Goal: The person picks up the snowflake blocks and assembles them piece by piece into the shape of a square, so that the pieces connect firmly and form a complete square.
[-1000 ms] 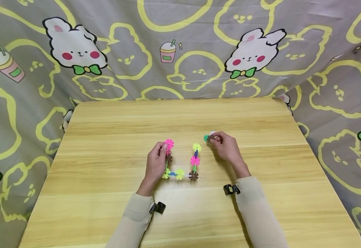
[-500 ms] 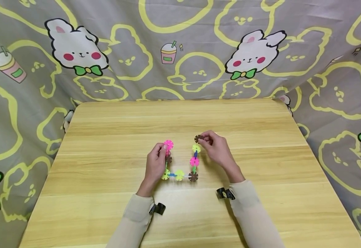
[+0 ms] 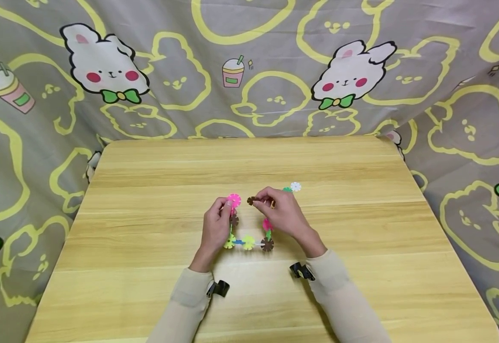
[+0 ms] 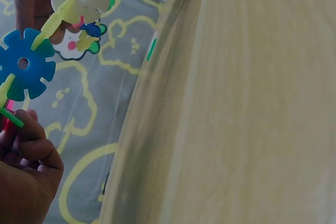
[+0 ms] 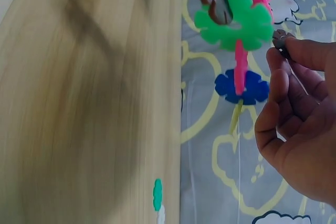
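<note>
My left hand [image 3: 216,226] pinches a pink snowflake disc [image 3: 234,199] at one end of a chain of interlocking plastic discs. The chain bends in a U, with a yellow disc [image 3: 248,243] and a brown corner disc [image 3: 267,245] along its near side. A blue disc [image 4: 23,65] of it shows large in the left wrist view. Between thumb and forefinger, my right hand [image 3: 285,214] holds a loose brown disc [image 3: 251,201], just right of the pink one and apart from it. That hand hides the far part of the chain's right arm.
Behind the right hand, a white disc [image 3: 295,186] and a green disc [image 3: 287,189] lie on the wooden table [image 3: 146,190]. A patterned curtain [image 3: 271,109] hangs along the table's back and sides.
My right hand has carried the brown disc leftward from beside the green and white discs, past the chain's right arm, toward the pink disc. The left hand stays nearly still.
</note>
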Demonstrator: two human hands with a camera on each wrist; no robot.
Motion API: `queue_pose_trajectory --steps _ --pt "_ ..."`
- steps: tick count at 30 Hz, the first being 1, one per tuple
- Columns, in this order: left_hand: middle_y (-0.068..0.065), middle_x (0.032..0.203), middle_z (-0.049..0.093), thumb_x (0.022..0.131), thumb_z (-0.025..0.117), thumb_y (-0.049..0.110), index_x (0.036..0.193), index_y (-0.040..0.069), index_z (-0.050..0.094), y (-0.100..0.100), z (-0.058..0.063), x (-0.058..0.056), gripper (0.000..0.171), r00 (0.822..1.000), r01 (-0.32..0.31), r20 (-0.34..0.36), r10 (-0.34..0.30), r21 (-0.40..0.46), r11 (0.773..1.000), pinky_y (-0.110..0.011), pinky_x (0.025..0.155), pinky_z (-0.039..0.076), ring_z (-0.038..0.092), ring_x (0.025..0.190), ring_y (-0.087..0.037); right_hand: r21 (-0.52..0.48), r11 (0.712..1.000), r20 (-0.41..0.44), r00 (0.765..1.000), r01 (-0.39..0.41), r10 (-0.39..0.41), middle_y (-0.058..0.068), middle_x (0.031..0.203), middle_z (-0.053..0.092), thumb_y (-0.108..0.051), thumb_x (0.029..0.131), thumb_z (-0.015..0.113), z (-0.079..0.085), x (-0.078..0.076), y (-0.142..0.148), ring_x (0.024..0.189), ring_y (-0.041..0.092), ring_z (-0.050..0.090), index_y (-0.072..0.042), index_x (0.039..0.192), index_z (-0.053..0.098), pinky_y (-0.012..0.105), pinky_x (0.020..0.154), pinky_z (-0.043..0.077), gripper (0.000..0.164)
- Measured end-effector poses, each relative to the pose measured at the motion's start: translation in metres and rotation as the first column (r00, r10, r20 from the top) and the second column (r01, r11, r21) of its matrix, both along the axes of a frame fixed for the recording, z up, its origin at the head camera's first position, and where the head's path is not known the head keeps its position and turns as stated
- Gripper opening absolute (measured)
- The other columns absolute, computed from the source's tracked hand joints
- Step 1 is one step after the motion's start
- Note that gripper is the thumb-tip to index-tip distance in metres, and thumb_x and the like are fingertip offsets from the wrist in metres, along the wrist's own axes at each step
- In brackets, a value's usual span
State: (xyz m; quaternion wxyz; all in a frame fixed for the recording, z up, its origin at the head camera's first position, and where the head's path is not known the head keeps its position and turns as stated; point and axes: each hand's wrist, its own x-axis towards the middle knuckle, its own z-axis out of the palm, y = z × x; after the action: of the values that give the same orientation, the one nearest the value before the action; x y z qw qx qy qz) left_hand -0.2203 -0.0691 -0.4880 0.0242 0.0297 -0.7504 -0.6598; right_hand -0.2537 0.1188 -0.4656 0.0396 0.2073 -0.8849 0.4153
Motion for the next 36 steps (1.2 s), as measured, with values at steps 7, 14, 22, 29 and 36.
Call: queue_pose_trajectory --steps 7,14,22,29,36 --pt "-0.004 0.074 0.056 0.103 0.045 0.013 0.099 -0.003 0.059 0.001 0.009 0.003 0.021 1.0 0.022 0.01 -0.022 0.062 0.998 -0.022 0.053 0.049 0.055 0.058 -0.008 0.02 1.0 -0.028 1.0 -0.014 0.014 -0.005 0.079 0.069 -0.018 0.088 0.072 -0.001 0.001 -0.008 0.066 0.007 0.055 -0.015 0.09 0.07 0.022 0.055 0.045 0.005" --pt "-0.004 0.074 0.055 0.103 0.045 0.016 0.099 -0.002 0.058 0.001 -0.017 -0.005 0.023 1.0 0.022 0.003 -0.023 0.085 0.996 -0.023 0.055 0.052 0.056 0.059 -0.009 0.053 0.998 -0.074 0.997 -0.023 0.027 -0.005 0.082 0.07 -0.017 0.088 0.072 -0.004 0.001 -0.012 0.068 0.005 0.056 -0.015 0.091 0.072 0.02 0.055 0.045 0.004" --pt "-0.007 0.075 0.056 0.103 0.045 0.019 0.099 -0.002 0.059 0.002 -0.018 -0.005 0.025 0.999 0.04 0.012 -0.041 0.074 0.996 -0.028 0.055 0.052 0.056 0.059 -0.013 0.064 0.997 -0.201 0.978 -0.036 0.048 -0.002 0.085 0.072 -0.015 0.087 0.072 -0.006 0.002 -0.014 0.07 0.006 0.061 -0.014 0.09 0.074 0.022 0.06 0.051 0.004" --pt "-0.014 0.073 0.058 0.103 0.045 0.014 0.092 -0.003 0.058 0.005 0.009 0.003 0.025 0.999 0.048 0.011 -0.048 0.04 0.998 -0.025 0.055 0.05 0.056 0.059 -0.014 0.112 0.994 -0.41 0.911 -0.002 0.047 0.003 0.078 0.072 -0.011 0.085 0.074 -0.011 0.003 -0.019 0.069 0.013 0.066 -0.008 0.084 0.075 0.024 0.065 0.055 0.004" --pt "-0.013 0.072 0.058 0.103 0.045 0.014 0.093 -0.007 0.058 0.006 0.013 0.005 0.027 0.999 0.049 -0.002 -0.049 0.028 0.998 -0.022 0.054 0.049 0.056 0.059 -0.014 0.109 0.994 -0.489 0.872 0.025 0.031 0.003 0.075 0.072 -0.01 0.084 0.074 -0.016 0.003 -0.024 0.066 0.014 0.066 -0.006 0.082 0.075 0.025 0.066 0.055 0.005"
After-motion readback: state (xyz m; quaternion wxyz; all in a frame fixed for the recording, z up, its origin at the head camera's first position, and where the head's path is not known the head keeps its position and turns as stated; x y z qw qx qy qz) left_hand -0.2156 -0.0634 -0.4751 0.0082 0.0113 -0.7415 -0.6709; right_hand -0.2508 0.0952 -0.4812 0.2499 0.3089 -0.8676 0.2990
